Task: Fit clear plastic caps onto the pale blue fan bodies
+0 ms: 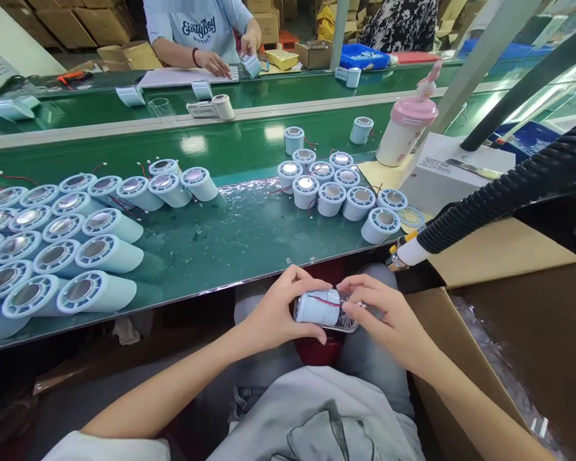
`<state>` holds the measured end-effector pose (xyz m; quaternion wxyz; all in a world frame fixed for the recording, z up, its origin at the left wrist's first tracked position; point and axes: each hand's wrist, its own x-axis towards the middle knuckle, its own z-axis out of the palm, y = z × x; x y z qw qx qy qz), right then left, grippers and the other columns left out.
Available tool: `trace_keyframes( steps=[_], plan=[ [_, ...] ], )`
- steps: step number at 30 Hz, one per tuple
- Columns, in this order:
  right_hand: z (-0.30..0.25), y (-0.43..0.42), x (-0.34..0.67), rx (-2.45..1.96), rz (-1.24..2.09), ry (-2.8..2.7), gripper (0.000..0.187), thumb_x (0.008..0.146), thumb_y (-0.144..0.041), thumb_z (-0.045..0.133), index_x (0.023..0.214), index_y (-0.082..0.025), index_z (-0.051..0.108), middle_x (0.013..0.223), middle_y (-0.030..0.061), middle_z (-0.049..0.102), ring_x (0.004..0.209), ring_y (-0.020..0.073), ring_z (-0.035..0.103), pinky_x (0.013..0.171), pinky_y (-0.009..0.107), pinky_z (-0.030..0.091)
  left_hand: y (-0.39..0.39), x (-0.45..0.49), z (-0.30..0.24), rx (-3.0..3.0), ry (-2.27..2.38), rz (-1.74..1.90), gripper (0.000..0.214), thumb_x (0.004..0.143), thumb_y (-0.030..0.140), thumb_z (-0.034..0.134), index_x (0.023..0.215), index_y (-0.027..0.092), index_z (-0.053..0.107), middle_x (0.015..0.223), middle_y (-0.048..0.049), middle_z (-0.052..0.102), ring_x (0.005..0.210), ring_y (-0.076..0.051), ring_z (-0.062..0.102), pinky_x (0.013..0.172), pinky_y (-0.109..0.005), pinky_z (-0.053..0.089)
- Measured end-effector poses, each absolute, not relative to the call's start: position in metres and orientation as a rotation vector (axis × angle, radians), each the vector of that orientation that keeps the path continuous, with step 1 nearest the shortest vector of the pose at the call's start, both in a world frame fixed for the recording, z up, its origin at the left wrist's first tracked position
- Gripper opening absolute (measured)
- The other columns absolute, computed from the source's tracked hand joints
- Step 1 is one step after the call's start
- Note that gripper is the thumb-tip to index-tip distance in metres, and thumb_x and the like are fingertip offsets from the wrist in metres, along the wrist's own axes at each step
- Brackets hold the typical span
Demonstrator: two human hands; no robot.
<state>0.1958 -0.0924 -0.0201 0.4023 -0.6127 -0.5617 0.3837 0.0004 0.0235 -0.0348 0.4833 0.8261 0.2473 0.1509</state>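
Observation:
Above my lap, my left hand (288,307) is wrapped round a light blue plastic cylinder housing (312,309). A clear plastic cup-like part (349,323) joins or covers its right end; how they fit together is partly hidden by fingers. A thin red wire (327,301) runs along the housing towards my right hand (381,314). The fingertips of that hand are pinched on the wire's end near a small white connector, at the mouth of the clear part. Just beyond my hands, similar blue housings (383,224) stand on the green bench, their round metal-centred ends facing up.
Many more blue housings (98,298) crowd the bench's left side. A black flexible hose (499,192) slants in from the right, above an open cardboard box (532,320). A pink-lidded bottle (406,131) stands behind. Across the conveyor (249,137), a co-worker (206,38) handles a blue part.

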Motion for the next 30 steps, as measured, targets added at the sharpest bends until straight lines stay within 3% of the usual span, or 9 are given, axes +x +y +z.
trace_keyframes(
  steps=[3,7,10,13,16,20,30],
  plan=[
    [-0.024,-0.089,0.197,-1.49,1.072,-1.179,0.029,0.088,-0.032,0.063,0.062,-0.018,0.064,0.1,0.008,0.067,0.09,0.021,0.063,0.067,0.027,0.051,0.024,0.003,-0.043,1.997,0.491,0.378,0.07,0.06,0.046,0.088,0.123,0.029,0.064,0.13,-0.0107,0.051,0.124,-0.031,0.05,0.107,-0.047,0.042],
    [-0.031,-0.087,0.204,-1.349,1.222,-0.893,0.033,0.084,-0.04,0.07,0.059,-0.018,0.068,0.099,0.0082,0.071,0.09,0.0221,0.067,0.069,0.029,0.056,0.021,0.006,-0.038,1.73,0.426,0.27,0.072,0.069,0.033,0.084,0.134,0.029,0.054,0.131,-0.0091,0.058,0.12,-0.026,0.057,0.097,-0.038,0.052],
    [-0.031,-0.091,0.208,-1.29,1.214,-1.053,0.016,0.078,-0.039,0.079,0.081,-0.023,0.077,0.119,0.0086,0.07,0.112,0.0288,0.064,0.086,0.038,0.058,0.017,0.006,-0.034,1.504,0.471,0.274,0.064,0.073,0.028,0.081,0.131,0.027,0.053,0.133,-0.0083,0.057,0.114,-0.022,0.061,0.093,-0.034,0.054],
    [-0.03,-0.099,0.209,-1.378,0.982,-1.449,0.034,0.074,-0.024,0.082,0.107,-0.03,0.075,0.136,0.0055,0.061,0.126,0.0306,0.056,0.102,0.043,0.052,0.015,0.004,-0.034,1.291,0.508,0.259,0.061,0.076,0.028,0.079,0.13,0.026,0.051,0.129,-0.0087,0.059,0.101,-0.019,0.065,0.087,-0.033,0.056],
    [-0.03,-0.107,0.21,-1.431,0.877,-1.572,0.033,0.08,-0.021,0.076,0.111,-0.029,0.07,0.137,0.0058,0.06,0.125,0.0305,0.058,0.103,0.044,0.052,0.014,0.001,-0.032,1.275,0.496,0.216,0.065,0.075,0.032,0.079,0.133,0.026,0.05,0.124,-0.0091,0.062,0.098,-0.02,0.065,0.081,-0.032,0.056],
    [-0.03,-0.112,0.212,-1.401,1.126,-1.435,0.037,0.083,-0.027,0.076,0.117,-0.029,0.062,0.141,0.0066,0.057,0.125,0.0309,0.058,0.104,0.047,0.051,0.015,-0.001,-0.024,1.467,0.466,0.228,0.071,0.07,0.032,0.084,0.134,0.027,0.054,0.133,-0.01,0.058,0.112,-0.026,0.062,0.088,-0.035,0.056],
    [-0.022,-0.111,0.21,-1.254,1.385,-1.192,0.038,0.086,-0.032,0.075,0.12,-0.03,0.058,0.118,0.0036,0.064,0.112,0.0206,0.061,0.09,0.031,0.057,0.014,-0.004,-0.016,1.665,0.4,0.253,0.073,0.071,0.032,0.083,0.138,0.029,0.052,0.136,-0.01,0.059,0.122,-0.027,0.058,0.1,-0.039,0.052]
  ],
)
